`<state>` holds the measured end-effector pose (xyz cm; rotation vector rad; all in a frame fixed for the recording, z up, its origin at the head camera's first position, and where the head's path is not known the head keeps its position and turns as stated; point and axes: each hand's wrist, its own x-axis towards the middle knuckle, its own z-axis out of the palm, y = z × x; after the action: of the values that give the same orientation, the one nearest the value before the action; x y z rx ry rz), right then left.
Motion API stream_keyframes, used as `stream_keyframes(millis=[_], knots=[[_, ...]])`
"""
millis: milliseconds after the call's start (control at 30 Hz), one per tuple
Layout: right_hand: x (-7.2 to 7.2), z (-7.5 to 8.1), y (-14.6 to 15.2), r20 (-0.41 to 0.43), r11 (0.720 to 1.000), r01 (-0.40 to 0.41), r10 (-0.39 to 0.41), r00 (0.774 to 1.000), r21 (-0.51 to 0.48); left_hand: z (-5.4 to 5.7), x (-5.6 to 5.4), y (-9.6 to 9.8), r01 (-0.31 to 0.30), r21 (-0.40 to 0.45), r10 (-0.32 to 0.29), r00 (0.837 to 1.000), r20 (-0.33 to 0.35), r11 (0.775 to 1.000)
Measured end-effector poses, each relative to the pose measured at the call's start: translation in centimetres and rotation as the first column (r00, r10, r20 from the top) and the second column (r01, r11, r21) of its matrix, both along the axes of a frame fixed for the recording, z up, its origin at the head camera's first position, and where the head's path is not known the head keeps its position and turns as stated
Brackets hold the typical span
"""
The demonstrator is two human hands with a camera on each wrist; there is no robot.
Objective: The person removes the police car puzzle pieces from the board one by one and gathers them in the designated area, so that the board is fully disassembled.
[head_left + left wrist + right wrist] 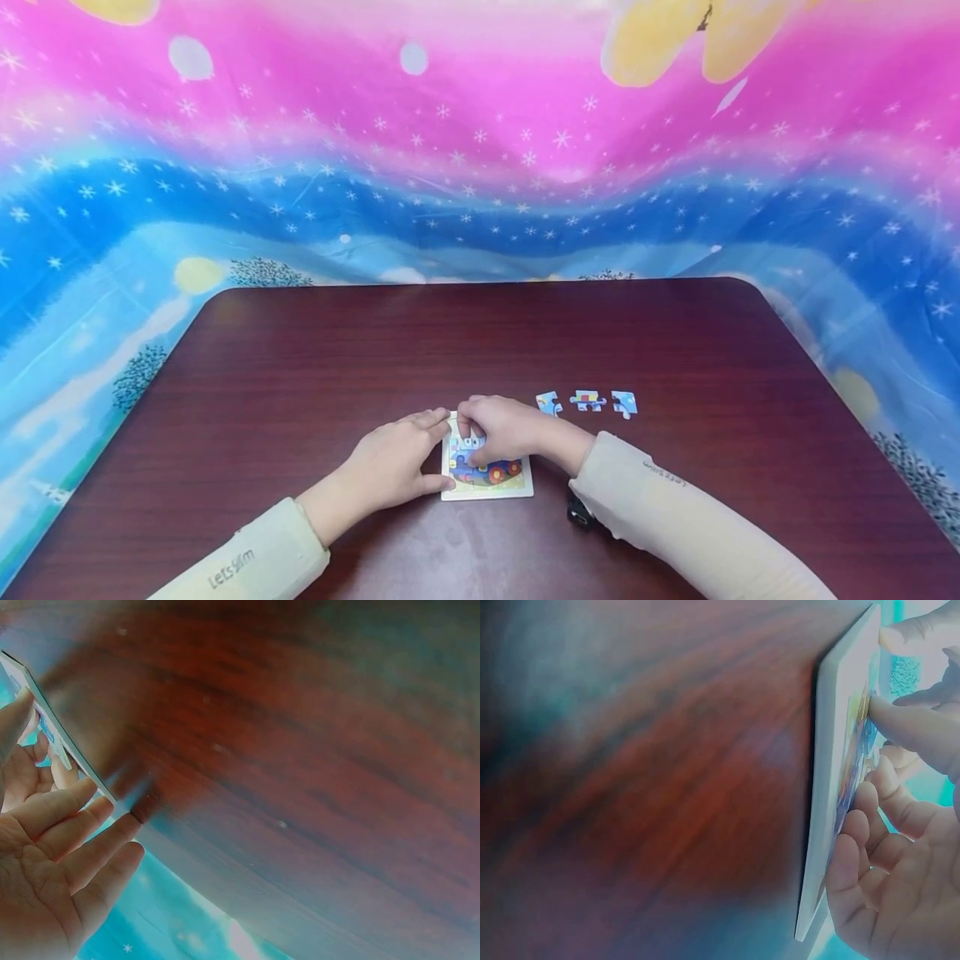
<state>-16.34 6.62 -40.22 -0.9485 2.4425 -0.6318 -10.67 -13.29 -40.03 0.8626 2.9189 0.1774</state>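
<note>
A small square jigsaw puzzle (491,495) with a pale frame and a picture of a blue vehicle with red wheels lies near the table's front. My left hand (393,462) rests along its left side, fingers fairly straight at the far corner and thumb on the near corner. From the right, my right hand (513,429) reaches over the picture with curled fingers. Between its thumb and fingers it pinches a puzzle piece (60,752), tilted up from the picture in the left wrist view. The right hand hides the puzzle's upper right part.
Three loose pieces lie in a row beyond the right forearm: a left piece (549,404), a middle piece (587,401) and a right piece (623,403). The dark wooden table (360,350) reaches back to a colourful patterned cloth (480,167).
</note>
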Motion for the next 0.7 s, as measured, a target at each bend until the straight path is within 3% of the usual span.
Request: stream_keyframes(millis=[100, 500, 700], knots=[[-0.11, -0.01, 0.04, 0.003, 1.000, -0.007, 0.007, 1.000, -0.016, 0.00, -0.06, -0.03, -0.002, 0.003, 0.002, 1.000, -0.001, 1.000], [-0.73, -0.24, 0.62, 0.156, 0.975, -0.012, 0.048, 0.987, -0.220, -0.16, 0.02, -0.16, -0.008, 0.014, 0.008, 1.000, -0.013, 1.000], [-0.64, -0.24, 0.69, 0.191, 0.965, -0.009, 0.061, 0.980, -0.262, -0.24, 0.04, -0.17, -0.005, 0.022, 0.005, 1.000, -0.019, 1.000]])
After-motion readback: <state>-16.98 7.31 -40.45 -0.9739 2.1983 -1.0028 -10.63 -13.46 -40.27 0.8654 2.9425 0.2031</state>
